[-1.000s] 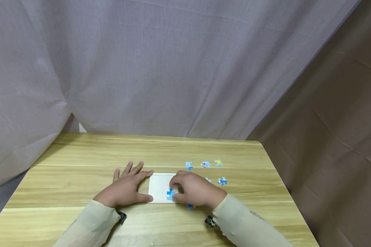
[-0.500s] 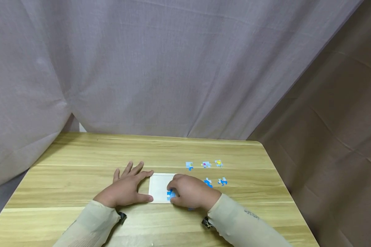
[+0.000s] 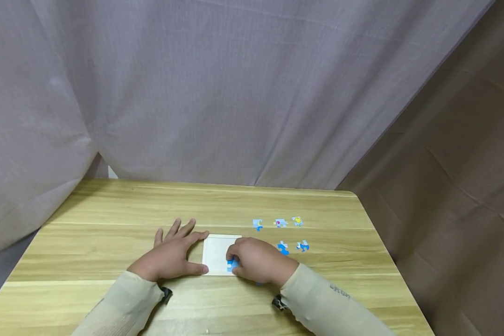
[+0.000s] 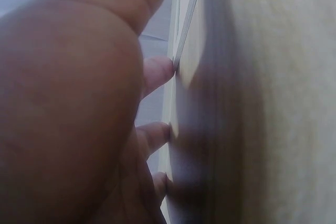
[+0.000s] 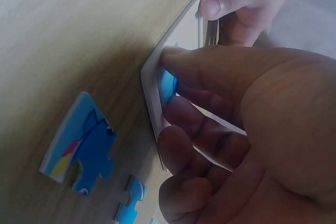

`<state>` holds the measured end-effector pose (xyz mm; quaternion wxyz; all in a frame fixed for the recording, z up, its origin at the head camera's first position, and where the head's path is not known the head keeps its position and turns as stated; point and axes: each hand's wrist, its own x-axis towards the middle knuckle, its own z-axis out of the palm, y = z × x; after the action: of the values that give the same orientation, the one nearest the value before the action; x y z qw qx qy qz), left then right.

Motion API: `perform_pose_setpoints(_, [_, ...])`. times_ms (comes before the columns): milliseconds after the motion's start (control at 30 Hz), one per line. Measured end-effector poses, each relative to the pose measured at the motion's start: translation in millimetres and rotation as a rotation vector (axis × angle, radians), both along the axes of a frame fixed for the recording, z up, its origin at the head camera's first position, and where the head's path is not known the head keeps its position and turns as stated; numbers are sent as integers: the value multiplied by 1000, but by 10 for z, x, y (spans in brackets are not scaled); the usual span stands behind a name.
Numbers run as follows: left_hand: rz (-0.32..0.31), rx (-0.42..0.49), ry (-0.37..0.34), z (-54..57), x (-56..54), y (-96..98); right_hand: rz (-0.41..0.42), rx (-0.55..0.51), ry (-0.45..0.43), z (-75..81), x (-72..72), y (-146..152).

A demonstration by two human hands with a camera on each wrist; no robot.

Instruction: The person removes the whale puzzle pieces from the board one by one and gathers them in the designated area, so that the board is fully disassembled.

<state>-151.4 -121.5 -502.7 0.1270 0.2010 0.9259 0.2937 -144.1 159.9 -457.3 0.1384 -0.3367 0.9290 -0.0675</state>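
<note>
A shallow white puzzle tray [image 3: 216,249] lies on the wooden table. At its left edge my left hand [image 3: 172,254] rests with fingers spread, thumb and index fingertip touching the tray's two left corners. My right hand [image 3: 262,261] is over the tray's right side, its thumb and curled fingers holding a blue puzzle piece [image 3: 231,265] at the near right corner. In the right wrist view, the thumb tip lies on the tray's rim beside that blue piece, which the fingers partly cover.
Loose puzzle pieces lie right of the tray: one with a yellow sun [image 3: 297,221], a pale one with a pink swirl [image 3: 280,223], and several blue ones. A blue piece with a rainbow-coloured stripe [image 5: 94,150] is close to the right hand. A grey curtain [image 3: 218,93] hangs behind the table.
My right hand has shifted slightly left and lower over the tray's corner, covering more of the blue puzzle piece. The left hand has stayed put.
</note>
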Motion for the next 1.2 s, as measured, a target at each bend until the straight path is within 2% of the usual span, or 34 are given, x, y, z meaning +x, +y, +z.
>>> perform_pose_setpoints(233, [-1, -1, 6, -1, -3, 6, -48, -28, -44, -10, 7, 5])
perform_pose_setpoints(533, [-1, -6, -9, 14, -2, 8, -58, -110, -48, -44, 23, 61])
perform_pose_setpoints(767, [-8, 11, -18, 37, 6, 7, -32, -153, -27, -73, 63, 76])
perform_pose_setpoints(1033, [-2, -2, -11, -12, -7, -5, -10, -157, 50, -86, 109, 78])
perform_pose_setpoints(1200, [0, -1, -6, -11, -5, -3, 9, -224, 26, -47, 128, 64])
